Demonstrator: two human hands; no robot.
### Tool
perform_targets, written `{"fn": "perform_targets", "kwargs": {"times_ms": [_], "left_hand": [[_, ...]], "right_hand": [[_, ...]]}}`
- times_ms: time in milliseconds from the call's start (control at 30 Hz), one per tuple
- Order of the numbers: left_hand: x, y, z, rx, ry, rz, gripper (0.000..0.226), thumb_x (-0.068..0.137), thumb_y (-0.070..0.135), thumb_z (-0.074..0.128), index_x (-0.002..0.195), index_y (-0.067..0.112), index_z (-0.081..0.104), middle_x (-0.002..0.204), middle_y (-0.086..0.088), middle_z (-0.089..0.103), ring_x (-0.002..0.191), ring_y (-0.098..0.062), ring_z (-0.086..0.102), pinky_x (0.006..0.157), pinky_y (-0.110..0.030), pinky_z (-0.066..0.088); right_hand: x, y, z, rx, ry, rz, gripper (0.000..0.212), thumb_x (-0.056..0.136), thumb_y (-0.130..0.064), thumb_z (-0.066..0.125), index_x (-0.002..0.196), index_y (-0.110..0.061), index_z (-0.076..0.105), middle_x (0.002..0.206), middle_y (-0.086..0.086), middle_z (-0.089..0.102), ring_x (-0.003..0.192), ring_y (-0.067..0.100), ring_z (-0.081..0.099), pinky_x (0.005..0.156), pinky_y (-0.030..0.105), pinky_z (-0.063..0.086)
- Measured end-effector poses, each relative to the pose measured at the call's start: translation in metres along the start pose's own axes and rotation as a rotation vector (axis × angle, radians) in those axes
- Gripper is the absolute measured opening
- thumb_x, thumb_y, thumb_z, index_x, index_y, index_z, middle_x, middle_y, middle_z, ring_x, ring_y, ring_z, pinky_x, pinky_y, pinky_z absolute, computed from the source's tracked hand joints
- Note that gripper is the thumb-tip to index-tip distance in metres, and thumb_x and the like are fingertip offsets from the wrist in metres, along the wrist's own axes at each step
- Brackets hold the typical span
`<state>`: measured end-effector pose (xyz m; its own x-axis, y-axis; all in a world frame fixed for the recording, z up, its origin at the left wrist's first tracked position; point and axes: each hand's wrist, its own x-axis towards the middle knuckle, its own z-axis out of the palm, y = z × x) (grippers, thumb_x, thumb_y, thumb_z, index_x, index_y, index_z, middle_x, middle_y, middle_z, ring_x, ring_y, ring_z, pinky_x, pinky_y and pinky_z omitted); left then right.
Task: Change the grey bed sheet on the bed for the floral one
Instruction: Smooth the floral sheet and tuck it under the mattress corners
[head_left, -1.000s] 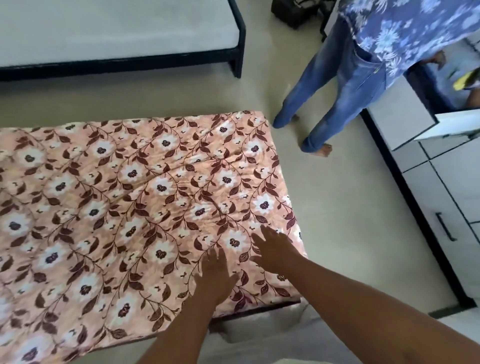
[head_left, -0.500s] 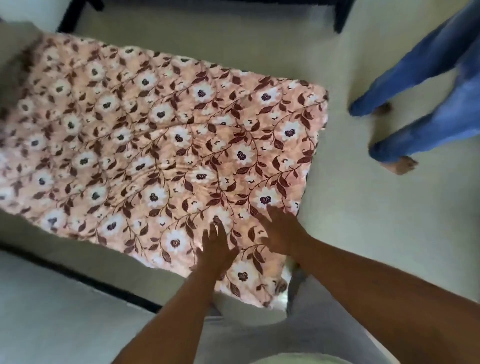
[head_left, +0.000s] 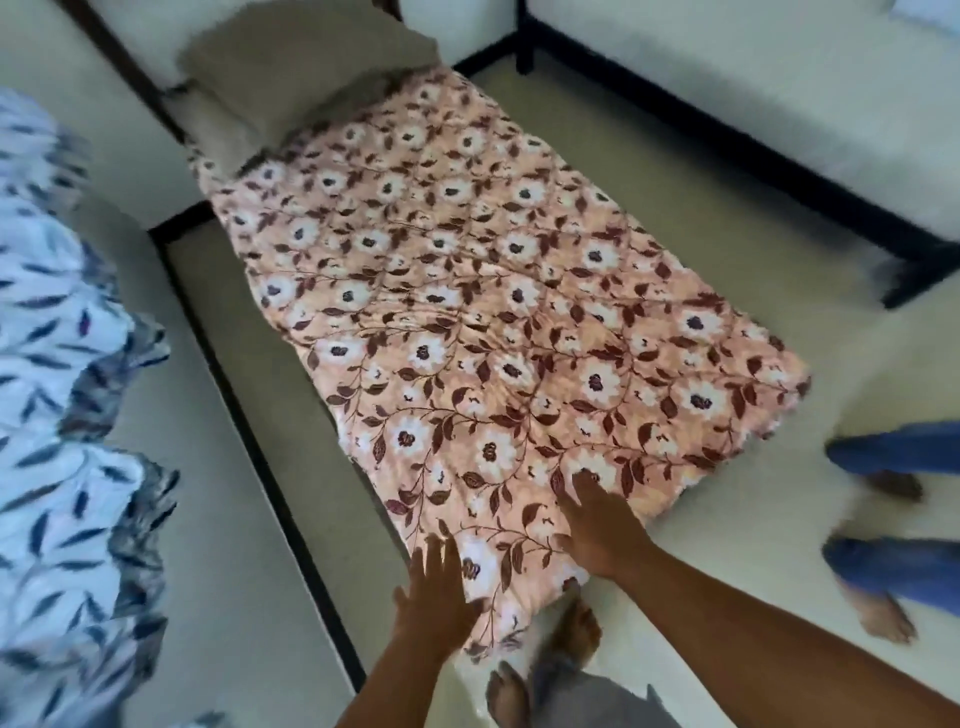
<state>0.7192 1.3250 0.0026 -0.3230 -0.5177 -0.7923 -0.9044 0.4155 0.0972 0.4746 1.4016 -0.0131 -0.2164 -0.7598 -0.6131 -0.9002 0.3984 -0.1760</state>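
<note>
The left hand (head_left: 434, 590) lies palm down on the near corner of the floral sheet (head_left: 467, 312), its fingers straight and spread. The right hand (head_left: 597, 525) lies flat on the same sheet a little farther in and to the right, close to the sheet's right edge, its fingers stretched forward. The two hands are apart, with one printed flower between them, and neither grips the cloth.

The floral sheet, peach with white flowers and brown leaves, covers the whole top of the bed and runs from the near corner away to the far left. It shows shallow creases across its middle. A brownish-grey pillow (head_left: 291, 62) lies at its far end.

Just below the near corner, two bare feet (head_left: 574, 636) stand on the pale floor (head_left: 727, 519). To the right, another person's legs in blue jeans (head_left: 893, 452) stand barefoot on the floor, apart from the bed.

On the left, a second bed (head_left: 218, 519) with a black frame carries a white cloth with dark blue leaves (head_left: 57, 338). At the far right stands a third bed (head_left: 727, 78), pale on top with a black frame. The whole view is somewhat blurred.
</note>
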Motion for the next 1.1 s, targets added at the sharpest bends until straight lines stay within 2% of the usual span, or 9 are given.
{"fn": "perform_targets", "kwargs": {"times_ms": [67, 133, 200, 267, 333, 433, 767, 967, 1100], "left_hand": [[-0.005, -0.008, 0.01, -0.035, 0.046, -0.003, 0.098, 0.096, 0.063, 0.045, 0.157, 0.018, -0.018, 0.164, -0.005, -0.026, 0.154, -0.033, -0.011, 0.119, -0.061, 0.019], [-0.01, -0.013, 0.019, -0.073, 0.053, -0.008, 0.099, 0.096, 0.064, 0.045, 0.157, 0.017, -0.018, 0.161, -0.005, -0.031, 0.154, -0.035, -0.011, 0.119, -0.063, 0.018], [-0.014, -0.017, 0.028, -0.094, 0.051, -0.022, 0.097, 0.097, 0.063, 0.044, 0.158, 0.017, -0.016, 0.162, -0.007, -0.029, 0.154, -0.035, -0.012, 0.119, -0.064, 0.016], [-0.018, -0.018, 0.036, -0.12, 0.043, -0.038, 0.095, 0.098, 0.061, 0.043, 0.158, 0.017, -0.015, 0.164, -0.008, -0.027, 0.154, -0.035, -0.012, 0.119, -0.064, 0.015], [-0.023, -0.019, 0.043, -0.123, 0.032, -0.043, 0.095, 0.099, 0.059, 0.045, 0.158, 0.016, -0.015, 0.164, -0.008, -0.026, 0.154, -0.034, -0.013, 0.12, -0.064, 0.015], [-0.028, -0.014, 0.049, -0.125, 0.01, -0.038, 0.096, 0.099, 0.056, 0.048, 0.158, 0.015, -0.015, 0.164, -0.008, -0.026, 0.154, -0.034, -0.012, 0.119, -0.063, 0.016], [-0.014, 0.043, 0.056, -0.158, 0.041, -0.162, 0.097, 0.097, 0.053, 0.055, 0.159, 0.018, -0.011, 0.166, -0.009, -0.02, 0.155, -0.034, -0.007, 0.119, -0.06, 0.02], [0.026, 0.083, 0.099, -0.162, -0.01, -0.275, 0.096, 0.094, 0.056, 0.058, 0.161, 0.019, -0.001, 0.169, -0.007, -0.009, 0.155, -0.03, 0.001, 0.118, -0.053, 0.027], [0.063, 0.093, 0.132, -0.157, 0.051, -0.298, 0.092, 0.094, 0.048, 0.061, 0.161, 0.02, 0.004, 0.169, -0.001, 0.002, 0.155, -0.022, 0.01, 0.119, -0.044, 0.03]], "right_hand": [[-0.008, -0.01, 0.001, -0.057, 0.052, -0.045, 0.079, 0.096, -0.052, 0.058, 0.159, -0.015, 0.028, 0.165, 0.022, 0.023, 0.153, 0.037, 0.024, 0.117, 0.053, 0.032], [-0.014, -0.013, 0.003, -0.104, 0.034, -0.062, 0.081, 0.078, -0.054, 0.079, 0.142, -0.011, 0.057, 0.147, 0.026, 0.051, 0.132, 0.041, 0.055, 0.094, 0.055, 0.053], [-0.019, -0.01, 0.01, -0.147, 0.051, -0.068, 0.079, 0.059, -0.055, 0.091, 0.122, -0.011, 0.072, 0.126, 0.025, 0.067, 0.109, 0.038, 0.071, 0.073, 0.048, 0.061], [-0.029, -0.016, 0.001, -0.189, 0.062, -0.134, 0.079, 0.068, -0.053, 0.087, 0.13, -0.009, 0.067, 0.134, 0.027, 0.061, 0.118, 0.041, 0.066, 0.082, 0.052, 0.059], [-0.04, -0.016, -0.006, -0.161, 0.105, -0.139, 0.078, 0.093, -0.051, 0.064, 0.155, -0.011, 0.039, 0.16, 0.026, 0.032, 0.146, 0.041, 0.037, 0.111, 0.053, 0.041], [-0.051, -0.007, -0.015, -0.133, 0.042, -0.055, 0.075, 0.103, -0.052, 0.042, 0.163, -0.018, 0.012, 0.169, 0.015, 0.006, 0.156, 0.031, 0.011, 0.124, 0.044, 0.022], [-0.019, 0.072, -0.026, -0.177, -0.016, -0.163, 0.075, 0.102, -0.05, 0.049, 0.161, -0.017, 0.016, 0.167, 0.014, 0.018, 0.154, 0.03, 0.02, 0.122, 0.043, 0.027], [0.038, 0.145, -0.005, -0.244, -0.104, -0.25, 0.066, 0.093, -0.036, 0.066, 0.148, -0.014, 0.038, 0.158, 0.012, 0.035, 0.138, 0.031, 0.047, 0.108, 0.042, 0.047], [0.085, 0.183, 0.024, -0.258, -0.09, -0.264, 0.062, 0.097, -0.026, 0.062, 0.152, -0.009, 0.037, 0.161, 0.014, 0.035, 0.144, 0.03, 0.042, 0.114, 0.04, 0.042]]}}
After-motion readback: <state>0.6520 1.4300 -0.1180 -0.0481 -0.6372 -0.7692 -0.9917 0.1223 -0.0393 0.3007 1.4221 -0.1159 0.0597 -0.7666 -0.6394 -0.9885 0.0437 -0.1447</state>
